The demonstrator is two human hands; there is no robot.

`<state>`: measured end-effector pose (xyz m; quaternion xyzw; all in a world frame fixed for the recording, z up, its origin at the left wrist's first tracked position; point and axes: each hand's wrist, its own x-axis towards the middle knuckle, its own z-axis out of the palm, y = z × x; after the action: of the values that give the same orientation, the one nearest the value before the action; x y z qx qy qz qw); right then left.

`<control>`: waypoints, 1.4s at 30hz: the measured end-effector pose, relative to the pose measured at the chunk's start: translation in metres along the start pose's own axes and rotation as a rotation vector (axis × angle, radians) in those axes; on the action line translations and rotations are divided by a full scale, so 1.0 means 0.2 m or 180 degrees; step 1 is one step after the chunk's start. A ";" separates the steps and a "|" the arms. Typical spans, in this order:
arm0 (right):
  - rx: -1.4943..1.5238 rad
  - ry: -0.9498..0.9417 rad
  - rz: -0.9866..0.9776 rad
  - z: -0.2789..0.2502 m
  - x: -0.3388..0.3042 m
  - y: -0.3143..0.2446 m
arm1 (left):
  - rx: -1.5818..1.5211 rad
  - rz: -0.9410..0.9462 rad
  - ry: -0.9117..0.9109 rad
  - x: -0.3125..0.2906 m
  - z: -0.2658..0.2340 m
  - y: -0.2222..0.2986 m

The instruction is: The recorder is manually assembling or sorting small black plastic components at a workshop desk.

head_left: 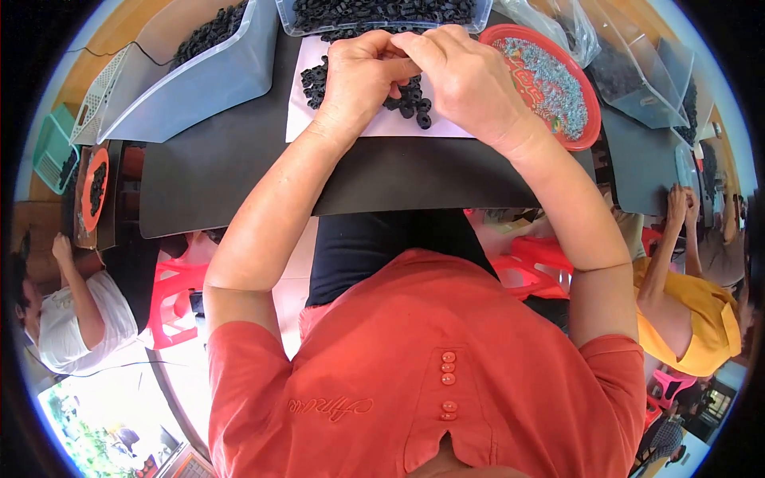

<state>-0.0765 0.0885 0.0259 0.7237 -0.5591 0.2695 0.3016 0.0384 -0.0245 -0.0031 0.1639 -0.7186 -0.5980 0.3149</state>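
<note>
My left hand and my right hand meet fingertip to fingertip above a white sheet on the black table mat. Their fingers are pinched together on something small that the fingers hide. Several black rubber rings lie loose on the sheet under and beside my hands. A red round tray holding small silvery metal parts lies right beside my right hand.
A clear bin of black rings stands behind my hands, another tilted bin at the left, more bins at the right. A person in white sits at the left, a person in yellow at the right. Red stools stand below.
</note>
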 end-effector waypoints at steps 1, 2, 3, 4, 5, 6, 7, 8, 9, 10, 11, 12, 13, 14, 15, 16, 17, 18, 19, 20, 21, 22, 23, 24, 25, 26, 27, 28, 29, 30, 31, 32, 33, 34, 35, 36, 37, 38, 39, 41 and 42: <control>0.0003 -0.0008 -0.0006 0.01 -0.01 0.00 | -0.0007 -0.0003 0.0007 0.00 0.00 0.00; 0.0227 0.0146 0.0195 0.02 -0.03 0.02 | -0.0056 -0.0059 0.0115 0.00 0.00 0.01; 0.0451 0.0299 0.0396 0.03 -0.04 0.04 | -0.0105 -0.0115 0.0223 0.01 0.00 0.02; 0.0316 0.0277 0.0573 0.04 -0.05 0.06 | -0.0223 -0.0112 0.0354 0.02 -0.02 0.03; 0.0312 0.0266 0.0572 0.03 -0.07 0.06 | -0.0532 -0.0061 0.0542 0.04 -0.04 0.02; 0.0141 0.0158 0.0516 0.03 -0.09 0.06 | -0.0843 -0.0009 0.0730 0.06 -0.06 0.00; -0.0020 0.0056 0.0452 0.03 -0.10 0.05 | -0.0913 -0.0072 0.0898 0.07 -0.09 0.00; -0.0014 0.0052 0.0444 0.04 -0.11 0.04 | -0.1059 -0.0083 0.0981 0.08 -0.13 -0.01; -0.0104 -0.0108 0.0460 0.06 -0.12 0.02 | -0.1204 -0.0091 0.1064 0.09 -0.16 -0.03; -0.0194 -0.0272 0.0477 0.06 -0.13 -0.01 | -0.1246 -0.0074 0.1054 0.10 -0.18 -0.03; -0.0263 -0.0763 0.0666 0.06 -0.12 -0.04 | -0.1250 -0.0075 0.1064 0.10 -0.19 -0.04; -0.0259 -0.0768 0.0657 0.07 -0.12 -0.05 | -0.1251 -0.0120 0.1080 0.10 -0.20 -0.04; -0.0258 -0.0712 0.0566 0.10 -0.12 -0.06 | -0.1253 -0.0167 0.1087 0.10 -0.20 -0.04; -0.0257 -0.0656 0.0474 0.12 -0.12 -0.07 | -0.1256 -0.0168 0.1090 0.10 -0.19 -0.04; -0.0361 -0.0628 0.0425 0.15 -0.12 -0.08 | -0.1243 -0.0154 0.1107 0.10 -0.18 -0.04; -0.0358 -0.0630 0.0421 0.18 -0.11 -0.07 | -0.1230 -0.0140 0.1126 0.10 -0.18 -0.04; -0.0420 -0.0642 0.0427 0.20 -0.11 -0.05 | -0.1230 -0.0141 0.1131 0.10 -0.18 -0.04; -0.0481 -0.0653 0.0434 0.23 -0.10 -0.03 | -0.1203 -0.0154 0.1136 0.10 -0.18 -0.04; -0.0607 -0.0812 0.0504 0.24 -0.10 0.00 | -0.1178 -0.0168 0.1140 0.10 -0.18 -0.04; -0.0647 -0.0833 0.0497 0.26 -0.10 0.04 | -0.1179 -0.0171 0.1144 0.10 -0.18 -0.04; -0.0686 -0.0854 0.0491 0.27 -0.10 0.07 | -0.1187 -0.0170 0.1157 0.10 -0.18 -0.04; -0.0769 -0.0825 0.0466 0.29 -0.11 0.11 | -0.1196 -0.0162 0.1169 0.10 -0.19 -0.03; -0.0771 -0.0825 0.0462 0.31 -0.12 0.15 | -0.1199 -0.0159 0.1171 0.10 -0.19 -0.03; -0.0809 -0.0764 0.0420 0.32 -0.13 0.19 | -0.1195 -0.0153 0.1122 0.10 -0.19 -0.03; -0.0842 -0.0709 0.0379 0.32 -0.12 0.20 | -0.1191 -0.0155 0.1077 0.10 -0.19 -0.03; -0.0934 -0.0810 0.0417 0.32 -0.12 0.21 | -0.1195 -0.0161 0.1081 0.10 -0.19 -0.03; -0.0932 -0.0817 0.0416 0.32 -0.12 0.22 | -0.1191 -0.0201 0.1070 0.11 -0.19 -0.02; -0.0828 -0.0894 0.0549 0.31 -0.10 0.21 | -0.1179 -0.0240 0.1073 0.10 -0.20 -0.02; -0.0723 -0.0971 0.0683 0.29 -0.07 0.19 | -0.1174 -0.0245 0.1088 0.10 -0.21 -0.04; -0.0511 -0.0697 0.0570 0.27 -0.05 0.18 | -0.2132 0.0018 0.0491 0.10 -0.24 -0.06; -0.0519 -0.0697 0.0575 0.27 -0.05 0.19 | -0.3078 0.0293 -0.0159 0.10 -0.24 -0.05; -0.0378 -0.0716 0.0590 0.26 -0.05 0.20 | -0.3081 0.0292 -0.0169 0.10 -0.23 -0.05; -0.0237 -0.0734 0.0605 0.26 -0.05 0.21 | -0.2190 -0.0003 0.0449 0.11 -0.22 -0.05; -0.0241 -0.0737 0.0611 0.26 -0.05 0.21 | -0.1278 -0.0292 0.1045 0.11 -0.21 -0.04; -0.0039 -0.0697 0.0610 0.25 -0.06 0.21 | -0.1282 -0.0295 0.1036 0.11 -0.21 -0.04; 0.0161 -0.0656 0.0608 0.24 -0.06 0.21 | -0.1261 -0.0312 0.1032 0.11 -0.20 -0.04; 0.0164 -0.0656 0.0610 0.24 -0.06 0.21 | -0.1234 -0.0329 0.1038 0.11 -0.21 -0.04; 0.0181 -0.0925 0.0500 0.23 -0.06 0.19 | -0.1233 -0.0331 0.1038 0.10 -0.21 -0.04; 0.0197 -0.1194 0.0390 0.22 -0.07 0.18 | -0.1241 -0.0346 0.1028 0.10 -0.21 -0.04; 0.0293 -0.1103 0.0423 0.20 -0.06 0.09 | -0.1252 -0.0358 0.1010 0.11 -0.21 -0.04; 0.0195 -0.1240 0.0404 0.21 -0.07 0.06 | -0.1239 -0.0392 0.1015 0.11 -0.21 -0.05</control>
<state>-0.0897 0.0645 -0.0104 0.7344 -0.6428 0.1598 0.1480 0.0479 -0.0715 -0.0036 0.2359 -0.5198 -0.7097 0.4129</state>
